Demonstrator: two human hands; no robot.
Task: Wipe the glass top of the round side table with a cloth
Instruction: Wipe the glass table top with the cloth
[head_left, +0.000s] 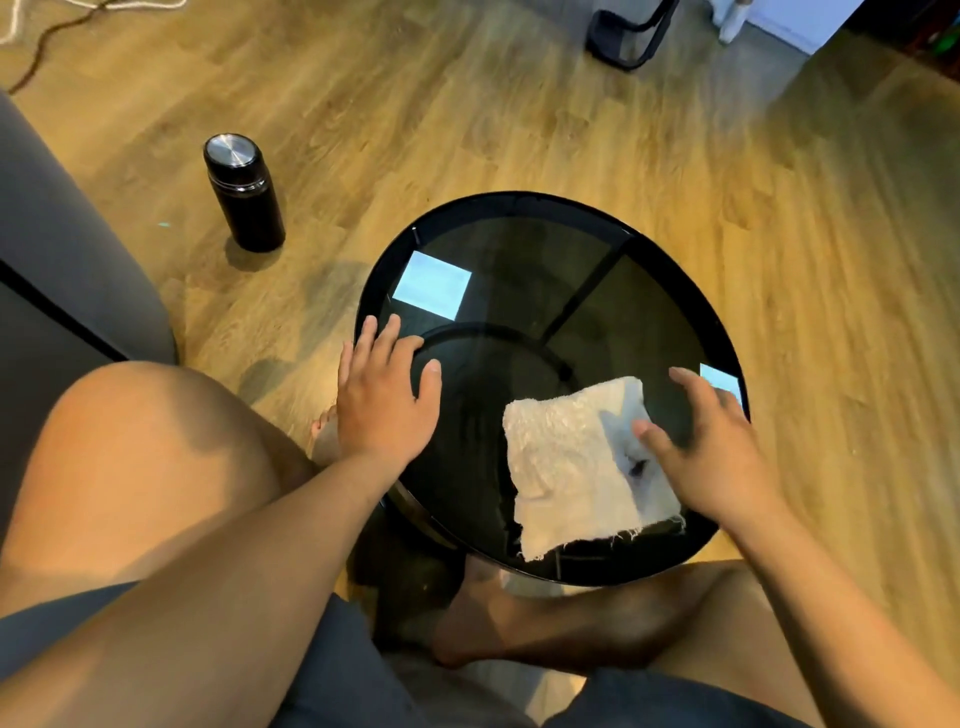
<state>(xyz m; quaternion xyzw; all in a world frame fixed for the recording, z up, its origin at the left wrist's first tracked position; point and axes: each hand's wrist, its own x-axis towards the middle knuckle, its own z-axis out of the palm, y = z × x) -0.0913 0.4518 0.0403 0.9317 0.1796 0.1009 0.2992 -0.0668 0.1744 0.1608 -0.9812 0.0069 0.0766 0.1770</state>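
Note:
The round side table (519, 244) has a dark glass top in a black rim and stands in front of my knees. A white, frayed cloth (571, 467) lies flat on the near right part of the glass. My left hand (384, 395) rests open at the table's left edge, fingers spread over the rim. My right hand (711, 447) hovers, blurred, over the cloth's right edge, with its fingers apart and the thumb above the cloth. Whether it touches the cloth I cannot tell.
A black flask with a steel lid (243, 192) stands on the wooden floor left of the table. A grey sofa (57, 270) is at the far left. A black chair base (628, 31) sits at the back. My bare legs are under and beside the table.

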